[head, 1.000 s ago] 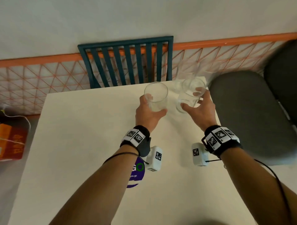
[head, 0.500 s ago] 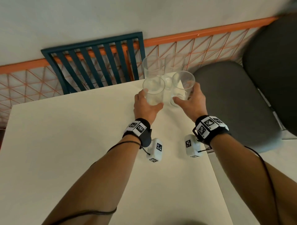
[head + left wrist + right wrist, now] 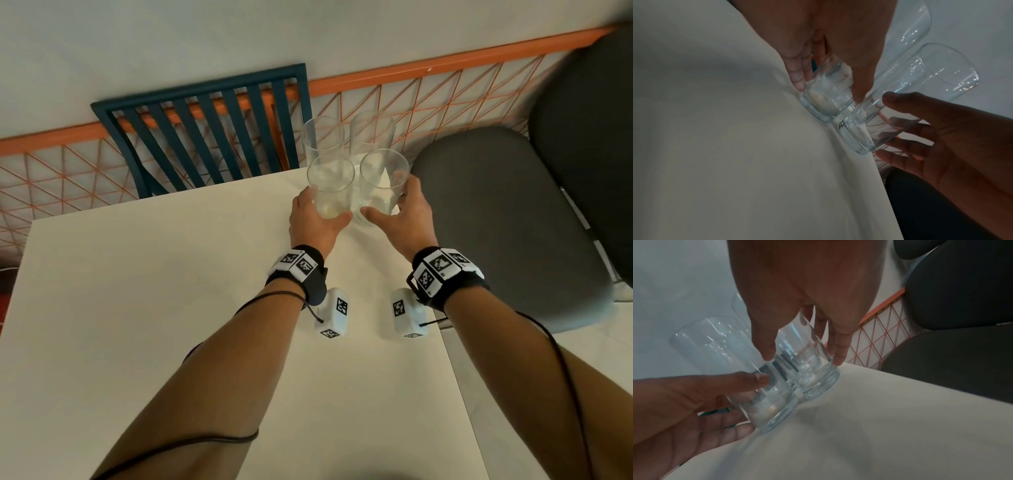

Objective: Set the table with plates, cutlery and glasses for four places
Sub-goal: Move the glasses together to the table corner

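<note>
The glasses (image 3: 330, 186) are clear, glossy glass with thick bases; the desk (image 3: 171, 308) under them is matt, smooth, cream-white.

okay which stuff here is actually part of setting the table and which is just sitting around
Part of the job:
left hand gripping a glass
right hand gripping another glass
two more glasses behind
table

Just around:
blue slatted chair
grey chair

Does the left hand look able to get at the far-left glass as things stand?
Probably not directly: the left hand already grips the near-left glass, which stands right in front of the far-left glass.
</note>
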The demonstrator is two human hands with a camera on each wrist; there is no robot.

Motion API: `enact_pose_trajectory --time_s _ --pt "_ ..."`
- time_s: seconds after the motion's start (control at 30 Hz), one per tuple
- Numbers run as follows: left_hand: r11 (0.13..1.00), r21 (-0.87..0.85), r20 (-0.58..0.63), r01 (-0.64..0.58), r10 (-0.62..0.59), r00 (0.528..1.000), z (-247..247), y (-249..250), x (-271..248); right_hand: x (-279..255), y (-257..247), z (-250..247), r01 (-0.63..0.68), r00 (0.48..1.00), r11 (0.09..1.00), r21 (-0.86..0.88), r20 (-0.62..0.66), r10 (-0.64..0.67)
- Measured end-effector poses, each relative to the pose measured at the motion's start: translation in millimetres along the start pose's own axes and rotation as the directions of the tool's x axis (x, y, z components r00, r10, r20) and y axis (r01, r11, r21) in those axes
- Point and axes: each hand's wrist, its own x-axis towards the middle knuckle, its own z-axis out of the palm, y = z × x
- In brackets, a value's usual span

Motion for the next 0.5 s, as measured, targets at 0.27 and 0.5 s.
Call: enact_pose_trajectory --time_s 0.27,0.5 --pt "0.994 0.025 0.123 0.107 -0.109 0.986 -36.0 -43.7 -58.2 -83.7 15.7 -46.6 -0.12 0.987 0.992 -0.037 0.106 0.123" --pt "0.996 -0.01 0.248 0.091 -0.085 0.965 -81.9 -80.3 -185.6 -221.0 48.0 -78.7 -0.205 0.971 0.973 -0.108 0.099 0.215"
